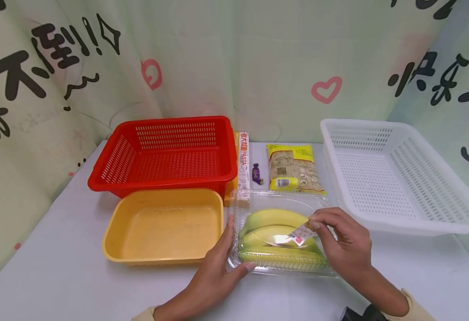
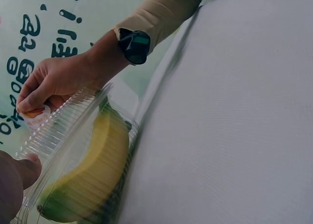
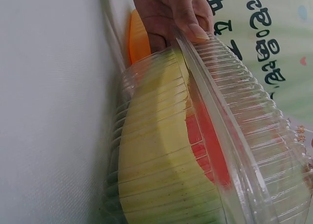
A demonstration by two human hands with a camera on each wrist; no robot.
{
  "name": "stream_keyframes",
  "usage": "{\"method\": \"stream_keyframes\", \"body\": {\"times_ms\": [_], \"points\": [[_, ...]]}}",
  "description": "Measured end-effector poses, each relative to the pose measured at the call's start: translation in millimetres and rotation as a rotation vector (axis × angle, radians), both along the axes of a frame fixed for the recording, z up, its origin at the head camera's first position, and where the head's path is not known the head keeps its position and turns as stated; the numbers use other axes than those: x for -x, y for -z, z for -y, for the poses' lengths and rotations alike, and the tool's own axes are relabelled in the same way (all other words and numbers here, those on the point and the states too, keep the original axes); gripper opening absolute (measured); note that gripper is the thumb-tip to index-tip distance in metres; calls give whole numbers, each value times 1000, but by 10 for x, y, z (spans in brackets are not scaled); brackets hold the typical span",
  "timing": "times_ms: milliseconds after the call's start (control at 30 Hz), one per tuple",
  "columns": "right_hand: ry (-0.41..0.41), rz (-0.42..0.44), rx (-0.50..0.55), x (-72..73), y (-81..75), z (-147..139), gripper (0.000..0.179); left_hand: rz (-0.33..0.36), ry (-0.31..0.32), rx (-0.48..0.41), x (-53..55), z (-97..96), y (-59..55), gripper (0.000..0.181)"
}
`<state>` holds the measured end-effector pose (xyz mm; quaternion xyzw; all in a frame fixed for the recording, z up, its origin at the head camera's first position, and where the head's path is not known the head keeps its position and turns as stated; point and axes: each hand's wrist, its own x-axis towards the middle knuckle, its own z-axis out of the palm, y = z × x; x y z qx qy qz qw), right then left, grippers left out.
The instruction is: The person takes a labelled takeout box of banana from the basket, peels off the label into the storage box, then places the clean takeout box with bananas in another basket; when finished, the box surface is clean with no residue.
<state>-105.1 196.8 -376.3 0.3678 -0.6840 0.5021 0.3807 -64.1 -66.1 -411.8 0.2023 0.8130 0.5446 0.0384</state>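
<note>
One small label [image 1: 301, 235] is pinched between the right hand's [image 1: 343, 240] thumb and fingertips, over the clear box [image 1: 294, 201]; I cannot tell whether it touches the lid. The left hand [image 1: 219, 269] grips the box at 8 o'clock, thumb over the rim. Bananas [image 1: 274, 218] lie inside. Around the box: yellow tub [image 1: 163, 258] at 9, red basket [image 1: 162, 183] at 10, purple candy [image 1: 256, 174] at 11, yellow-ended bag [image 1: 294, 167] at 12, white basket [image 1: 412, 226] at 2.

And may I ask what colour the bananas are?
The bananas are yellow with some green, clearest in the head view.
</note>
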Motion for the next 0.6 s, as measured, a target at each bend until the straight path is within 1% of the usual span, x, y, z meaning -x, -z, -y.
{"method": "stream_keyframes", "body": {"times_ms": [200,433,500,600], "points": [[-7,8,8,-4,-5,6,29,4,-4,4,0,1,-4,101],[-18,-16,30,2,-27,8,26,0,1,2,7,0,-9,101],[-3,-5,45,12,-26,-7,27,0,-4,4,6,3,-11,101],[8,26,34,27,-12,-32,27,0,-12,11,3,5,-7,101]]}}
